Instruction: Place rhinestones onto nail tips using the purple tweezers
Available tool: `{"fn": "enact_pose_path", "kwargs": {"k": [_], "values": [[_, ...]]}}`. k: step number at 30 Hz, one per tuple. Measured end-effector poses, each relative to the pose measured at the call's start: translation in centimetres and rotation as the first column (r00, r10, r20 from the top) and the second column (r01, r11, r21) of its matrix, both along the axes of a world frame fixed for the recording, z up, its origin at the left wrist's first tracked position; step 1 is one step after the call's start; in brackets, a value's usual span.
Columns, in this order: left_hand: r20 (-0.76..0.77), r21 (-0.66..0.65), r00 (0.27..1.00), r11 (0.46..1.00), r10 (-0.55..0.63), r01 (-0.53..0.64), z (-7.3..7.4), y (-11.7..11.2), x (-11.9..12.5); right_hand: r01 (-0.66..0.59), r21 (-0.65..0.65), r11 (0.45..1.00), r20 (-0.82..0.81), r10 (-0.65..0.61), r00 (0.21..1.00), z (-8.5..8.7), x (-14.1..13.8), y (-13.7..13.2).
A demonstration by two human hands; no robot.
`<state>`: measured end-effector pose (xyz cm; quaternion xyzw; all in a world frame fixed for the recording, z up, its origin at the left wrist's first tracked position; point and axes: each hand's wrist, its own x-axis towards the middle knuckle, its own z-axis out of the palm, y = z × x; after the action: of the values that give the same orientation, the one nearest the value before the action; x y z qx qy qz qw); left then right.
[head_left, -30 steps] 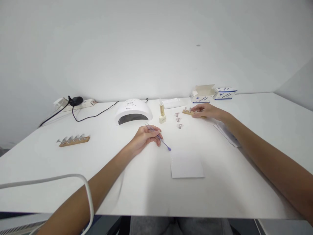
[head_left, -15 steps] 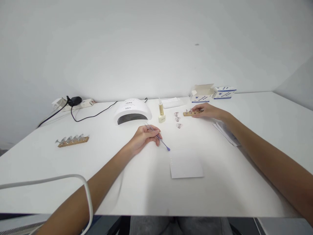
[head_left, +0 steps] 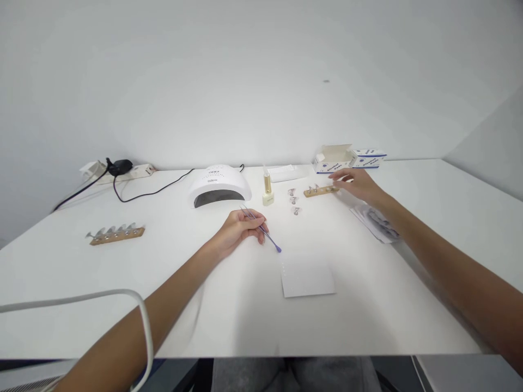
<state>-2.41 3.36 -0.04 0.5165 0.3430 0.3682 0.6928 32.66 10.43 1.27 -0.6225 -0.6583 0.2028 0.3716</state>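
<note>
Tool (head_left: pixel 269 237), slim and purple, lies in the left grip (head_left: pixel 244 226): fingers folded and closed round it, forked end pointing up and left, rounded end down toward the right. Right grip (head_left: pixel 357 184): palm down, fingers partly spread, at the right end of a wooden strip (head_left: pixel 321 191). From where I stand, cannot tell whether the fingertips touch the strip. Small metal pegs stand on the strip, left of the right grip.

Between the two grips, nearer the strip: three clear-topped pieces (head_left: pixel 293 200) in a rough column. Beyond the left grip, slightly to its right: pale bottle (head_left: pixel 267 199) with gold neck, upright. Beyond and left: white domed lamp (head_left: pixel 220 178), dark opening facing the person. Well left of the left grip: second wooden strip (head_left: pixel 117 236) carrying a row of clear cups.

Nearer the person than either grip, lower right of the tool's rounded end: white card (head_left: pixel 308 280), flat on the worktop (head_left: pixel 449 228). Just beyond the right grip: open box (head_left: pixel 333 166) lettered "Alcohol Pads". Below it, partly under the forearm: loose papers (head_left: pixel 372 224).
</note>
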Motion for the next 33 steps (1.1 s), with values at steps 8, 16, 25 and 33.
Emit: {"fn": "enact_pose_path", "kwargs": {"k": [8, 16, 25, 33], "values": [[0.002, 0.004, 1.0, 1.0, 0.0, 0.0, 0.0, -0.1, 0.0, 0.066, -0.155, 0.986, -0.312, -0.113, 0.943, -1.9, -4.7, -4.6], [0.004, 0.021, 1.0, 1.0, -0.023, 0.023, -0.3, 0.1, -0.1, 0.055, -0.178, 0.982, -0.49, -0.137, 0.861, -2.1, -7.5, -4.0], [-0.002, 0.006, 1.0, 1.0, -0.018, 0.018, -0.1, -0.1, 0.0, 0.008, -0.237, 0.971, -0.58, -0.148, 0.801, -1.9, -7.8, -3.2], [-0.004, 0.013, 1.0, 1.0, -0.019, 0.019, -0.2, 0.0, 0.0, -0.025, -0.326, 0.945, -0.524, -0.159, 0.837, -1.1, -8.1, -3.2]]}}
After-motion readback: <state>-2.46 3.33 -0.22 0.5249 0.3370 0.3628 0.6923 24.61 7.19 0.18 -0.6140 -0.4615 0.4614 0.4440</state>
